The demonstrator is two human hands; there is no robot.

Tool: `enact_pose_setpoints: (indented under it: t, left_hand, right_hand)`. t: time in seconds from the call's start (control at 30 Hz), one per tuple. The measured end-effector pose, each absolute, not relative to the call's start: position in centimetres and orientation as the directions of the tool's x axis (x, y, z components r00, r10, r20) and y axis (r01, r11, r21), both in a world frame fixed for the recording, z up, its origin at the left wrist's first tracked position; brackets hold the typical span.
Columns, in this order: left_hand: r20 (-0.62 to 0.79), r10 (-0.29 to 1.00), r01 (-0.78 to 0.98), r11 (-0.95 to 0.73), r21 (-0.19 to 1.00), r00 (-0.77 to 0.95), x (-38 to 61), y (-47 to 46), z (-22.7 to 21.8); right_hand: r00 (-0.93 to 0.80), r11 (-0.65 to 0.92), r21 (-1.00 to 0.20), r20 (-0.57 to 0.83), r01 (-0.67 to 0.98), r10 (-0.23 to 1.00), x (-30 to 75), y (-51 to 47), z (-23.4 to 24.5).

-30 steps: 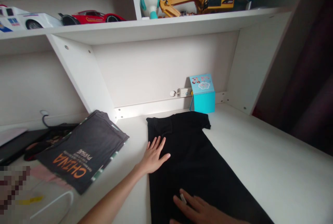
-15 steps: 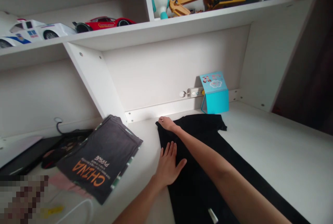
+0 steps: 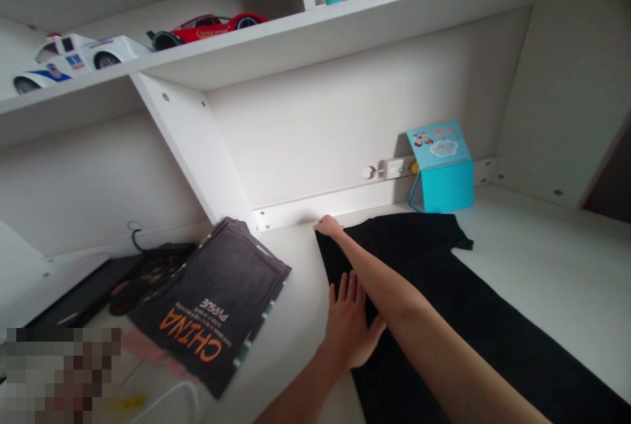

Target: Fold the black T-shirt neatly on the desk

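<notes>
A black T-shirt lies folded lengthwise on the white desk, its collar end toward the back wall. My left hand lies flat on the shirt's left edge with fingers stretched out. My right arm crosses over it, and my right hand is closed on the shirt's far left corner near the back wall.
A folded grey T-shirt with orange "CHINA" lettering lies to the left, with dark items and a white cable beyond it. A turquoise desk calendar stands at the back wall beside a socket. Toy cars sit on the shelf above.
My right hand went from resting on the shirt's near part to gripping its far left corner. My left hand stayed flat on the shirt. The view shifted left and upward.
</notes>
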State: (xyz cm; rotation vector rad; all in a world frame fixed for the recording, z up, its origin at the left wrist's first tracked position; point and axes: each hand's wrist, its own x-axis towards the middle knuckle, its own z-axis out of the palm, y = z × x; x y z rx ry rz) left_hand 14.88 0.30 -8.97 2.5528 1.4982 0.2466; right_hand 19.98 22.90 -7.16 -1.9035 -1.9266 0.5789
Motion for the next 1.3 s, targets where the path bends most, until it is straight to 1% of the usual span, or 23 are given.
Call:
enact_pose_setpoints:
  t: [0.07,0.17,0.27,0.33,0.4,0.5,0.6,0.7,0.8,0.87,0.93,1.03,1.07,1.13,1.23,1.3]
  left_hand:
    - [0.061,0.874,0.846,-0.483,0.226,0.482,14.9,0.3,-9.0]
    - [0.056,0.877,0.849,-0.477,0.227,0.478,14.8,0.3,-9.0]
    - [0.051,0.884,0.856,-0.464,0.229,0.465,14.8,0.3,-8.9]
    - [0.059,0.888,0.861,-0.458,0.223,0.457,14.9,0.3,-8.9]
    - [0.067,0.888,0.864,-0.459,0.209,0.456,15.0,0.3,-8.9]
    - [0.066,0.885,0.866,-0.465,0.183,0.461,15.1,0.4,-8.9]
    - [0.062,0.886,0.872,-0.462,0.161,0.459,15.1,0.4,-8.8]
    - [0.062,0.888,0.877,-0.459,0.140,0.455,15.0,0.5,-8.9]
    - [0.073,0.883,0.874,-0.469,0.125,0.463,15.0,0.5,-9.1]
    - [0.079,0.878,0.870,-0.479,0.118,0.472,15.0,0.6,-9.2]
    - [0.077,0.877,0.870,-0.480,0.114,0.474,15.0,0.6,-9.2]
    - [0.074,0.881,0.874,-0.472,0.113,0.467,15.2,0.6,-9.3]
    - [0.077,0.882,0.874,-0.472,0.113,0.466,15.2,0.6,-9.3]
    - [0.083,0.880,0.872,-0.474,0.119,0.468,15.2,0.5,-9.3]
    - [0.096,0.876,0.865,-0.482,0.138,0.472,15.0,0.4,-9.4]
    - [0.112,0.871,0.857,-0.491,0.159,0.478,14.9,0.4,-9.5]
  right_hand:
    - [-0.011,0.012,-0.512,0.005,0.859,1.000,19.4,22.6,-7.5]
    - [-0.014,0.061,-0.487,0.099,0.871,0.995,18.8,22.0,-7.5]
    - [-0.047,0.142,-0.467,0.210,0.873,0.977,19.0,21.0,-7.0]
    - [-0.114,0.222,-0.448,0.256,0.866,0.960,19.7,20.1,-7.0]
    - [-0.219,0.307,-0.430,0.243,0.849,0.945,20.6,19.0,-7.5]
    - [-0.356,0.390,-0.424,0.161,0.817,0.921,21.7,17.5,-8.6]
    - [-0.382,0.397,-0.439,0.127,0.806,0.915,22.3,16.8,-8.6]
    - [-0.315,0.351,-0.450,0.156,0.821,0.936,23.9,16.5,-7.1]
    - [-0.187,0.254,-0.440,0.189,0.861,0.964,28.8,15.1,-5.4]
    - [-0.052,0.125,-0.432,0.177,0.893,0.983,33.9,13.7,-4.8]
    - [0.126,-0.058,-0.428,0.134,0.902,0.983,39.6,12.2,-4.7]
    - [0.338,-0.291,-0.432,0.034,0.854,0.941,46.5,10.5,-5.5]
    - [0.371,-0.334,-0.441,-0.003,0.833,0.929,48.0,10.2,-5.9]
    - [0.388,-0.374,-0.474,-0.072,0.797,0.919,49.7,10.1,-6.9]
    - [0.367,-0.375,-0.562,-0.133,0.737,0.921,49.9,10.7,-7.9]
    - [0.351,-0.349,-0.636,-0.129,0.688,0.928,49.5,11.2,-8.1]
